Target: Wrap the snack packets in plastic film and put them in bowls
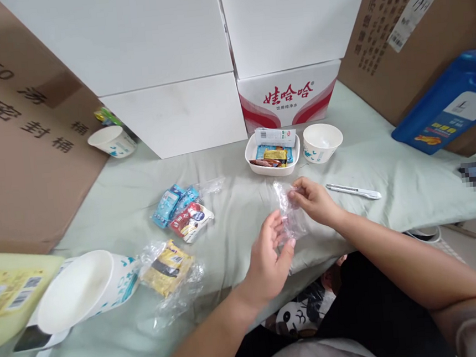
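Observation:
A clear plastic bag is between my hands above the cloth's front edge, and no contents can be made out in it. My right hand pinches its upper right side between thumb and fingers. Lower down, my left hand has its thumb and curled fingers closed on the bag's lower left side. Just beyond them stands a white plastic tray with several wrapped snacks in it. A white utility knife lies to the right of my right hand.
Wrapped snacks and a yellow packet in clear plastic lie left. Paper bowls stand at back right and back left; a paper tub rests front left. White boxes line the back. A blue bottle leans right.

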### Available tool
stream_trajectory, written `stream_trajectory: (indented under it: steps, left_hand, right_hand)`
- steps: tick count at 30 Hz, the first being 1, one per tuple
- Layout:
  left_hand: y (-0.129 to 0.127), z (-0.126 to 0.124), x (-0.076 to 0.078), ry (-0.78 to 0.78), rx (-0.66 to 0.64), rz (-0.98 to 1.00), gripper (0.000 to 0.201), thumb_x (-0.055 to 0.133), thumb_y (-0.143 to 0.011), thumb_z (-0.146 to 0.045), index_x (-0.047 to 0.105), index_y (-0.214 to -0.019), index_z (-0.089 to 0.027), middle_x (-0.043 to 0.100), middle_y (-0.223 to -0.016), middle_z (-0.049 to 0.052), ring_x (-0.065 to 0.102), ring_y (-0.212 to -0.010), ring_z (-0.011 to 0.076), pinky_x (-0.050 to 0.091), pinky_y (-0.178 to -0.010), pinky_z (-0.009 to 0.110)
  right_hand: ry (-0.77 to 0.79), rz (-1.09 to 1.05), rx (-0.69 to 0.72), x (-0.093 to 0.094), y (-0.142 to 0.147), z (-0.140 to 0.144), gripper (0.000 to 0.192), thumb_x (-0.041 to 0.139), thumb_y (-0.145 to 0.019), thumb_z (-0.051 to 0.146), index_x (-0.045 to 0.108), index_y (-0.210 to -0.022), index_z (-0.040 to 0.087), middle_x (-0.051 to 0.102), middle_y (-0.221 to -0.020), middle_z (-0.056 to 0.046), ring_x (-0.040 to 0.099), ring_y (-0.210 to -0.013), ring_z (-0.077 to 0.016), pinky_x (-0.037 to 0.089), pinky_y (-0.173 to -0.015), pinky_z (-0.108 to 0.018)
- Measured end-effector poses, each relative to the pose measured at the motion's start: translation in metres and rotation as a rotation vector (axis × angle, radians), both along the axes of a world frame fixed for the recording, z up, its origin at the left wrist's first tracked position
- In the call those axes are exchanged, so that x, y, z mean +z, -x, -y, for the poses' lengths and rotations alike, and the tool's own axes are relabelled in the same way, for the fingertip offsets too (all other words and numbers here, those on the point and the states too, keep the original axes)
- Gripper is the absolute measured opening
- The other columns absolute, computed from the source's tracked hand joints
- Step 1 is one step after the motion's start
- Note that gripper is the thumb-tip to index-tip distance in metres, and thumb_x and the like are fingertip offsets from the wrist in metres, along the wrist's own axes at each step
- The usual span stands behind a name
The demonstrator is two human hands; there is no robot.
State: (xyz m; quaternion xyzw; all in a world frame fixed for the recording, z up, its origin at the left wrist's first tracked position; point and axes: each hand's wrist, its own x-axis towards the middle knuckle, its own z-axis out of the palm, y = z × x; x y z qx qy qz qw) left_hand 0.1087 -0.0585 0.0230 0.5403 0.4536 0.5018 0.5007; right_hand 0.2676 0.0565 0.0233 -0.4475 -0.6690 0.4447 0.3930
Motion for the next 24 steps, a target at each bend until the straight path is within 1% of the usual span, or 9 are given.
stream_trajectory:
  steps: [3, 5, 7, 9, 11, 13, 15, 18, 24]
  left_hand:
    - [0.008, 0.001, -0.001, -0.363, 0.171, -0.19, 0.05, 0.061, -0.087, -0.021, 0.043, -0.133, -0.023, 0.054, -0.13, 0.013, 0.053, -0.123, 0.026, 0.045, -0.103, 0.046]
    - [0.013, -0.005, -0.004, -0.423, 0.295, -0.262, 0.062, 0.071, -0.079, -0.026, 0.042, -0.134, -0.023, 0.049, -0.135, 0.014, 0.048, -0.127, 0.0288, 0.041, -0.106, 0.049]
    - [0.016, -0.014, -0.006, -0.272, 0.301, -0.239, 0.081, 0.079, -0.07, -0.033, 0.038, -0.138, -0.022, 0.045, -0.14, 0.015, 0.044, -0.13, 0.0312, 0.038, -0.107, 0.049]
    - [0.016, -0.021, -0.007, -0.018, 0.161, -0.086, 0.089, 0.082, -0.066, -0.037, 0.036, -0.14, -0.021, 0.051, -0.137, 0.015, 0.05, -0.126, 0.0306, 0.043, -0.104, 0.046]
    - [0.013, -0.025, -0.007, 0.196, -0.01, 0.093, 0.074, 0.08, -0.068, -0.038, 0.046, -0.132, -0.018, 0.062, -0.121, 0.013, 0.061, -0.111, 0.0269, 0.05, -0.093, 0.039]
    - [0.01, -0.026, -0.006, 0.323, -0.123, 0.192, 0.047, 0.074, -0.074, -0.038, 0.06, -0.112, -0.014, 0.069, -0.1, 0.009, 0.066, -0.089, 0.0212, 0.054, -0.079, 0.033]
    - [0.007, -0.025, -0.006, 0.366, -0.153, 0.218, 0.032, 0.071, -0.077, -0.038, 0.064, -0.095, -0.013, 0.069, -0.085, 0.007, 0.064, -0.072, 0.0163, 0.053, -0.067, 0.029]
    - [0.005, -0.024, -0.006, 0.388, -0.145, 0.217, 0.028, 0.07, -0.077, -0.036, 0.063, -0.091, -0.013, 0.068, -0.08, 0.005, 0.063, -0.067, 0.0148, 0.052, -0.062, 0.028]
    - [0.002, -0.021, 0.0, 0.503, -0.23, 0.146, 0.031, 0.072, -0.076, -0.03, 0.06, -0.1, -0.013, 0.07, -0.088, 0.008, 0.069, -0.078, 0.0202, 0.051, -0.066, 0.029]
  right_hand:
    - [0.067, -0.17, -0.018, 0.013, -0.002, 0.005, 0.039, 0.062, -0.079, 0.056, 0.045, -0.084, 0.022, 0.057, -0.063, 0.004, 0.057, -0.055, -0.0126, 0.044, -0.052, -0.026]
    - [0.116, -0.223, -0.007, 0.02, -0.001, 0.011, 0.042, 0.064, -0.078, 0.058, 0.045, -0.084, 0.022, 0.059, -0.064, 0.003, 0.06, -0.055, -0.0131, 0.045, -0.051, -0.026]
    - [0.158, -0.256, 0.021, 0.025, 0.001, 0.017, 0.043, 0.066, -0.077, 0.058, 0.045, -0.085, 0.022, 0.06, -0.064, 0.003, 0.061, -0.055, -0.0134, 0.046, -0.051, -0.026]
    - [0.175, -0.285, 0.034, 0.026, 0.004, 0.022, 0.043, 0.066, -0.077, 0.058, 0.045, -0.084, 0.022, 0.06, -0.065, 0.003, 0.06, -0.054, -0.0127, 0.046, -0.051, -0.026]
    - [0.172, -0.312, 0.01, 0.026, 0.004, 0.023, 0.042, 0.067, -0.076, 0.058, 0.046, -0.084, 0.022, 0.06, -0.065, 0.004, 0.058, -0.054, -0.0118, 0.047, -0.052, -0.026]
    - [0.174, -0.323, -0.025, 0.024, 0.003, 0.021, 0.042, 0.069, -0.075, 0.056, 0.046, -0.085, 0.022, 0.059, -0.067, 0.004, 0.058, -0.057, -0.012, 0.048, -0.055, -0.027]
    - [0.204, -0.295, -0.037, 0.023, 0.0, 0.018, 0.043, 0.073, -0.072, 0.053, 0.05, -0.091, 0.022, 0.06, -0.072, 0.003, 0.06, -0.064, -0.0138, 0.049, -0.06, -0.028]
    - [0.263, -0.215, -0.005, 0.021, -0.002, 0.013, 0.049, 0.08, -0.064, 0.046, 0.057, -0.099, 0.021, 0.063, -0.083, 0.0, 0.061, -0.074, -0.0159, 0.049, -0.065, -0.029]
    - [0.315, -0.305, -0.017, 0.018, -0.003, 0.007, 0.039, 0.08, -0.062, 0.046, 0.057, -0.076, 0.019, 0.058, -0.069, 0.002, 0.053, -0.06, -0.0111, 0.045, -0.059, -0.027]
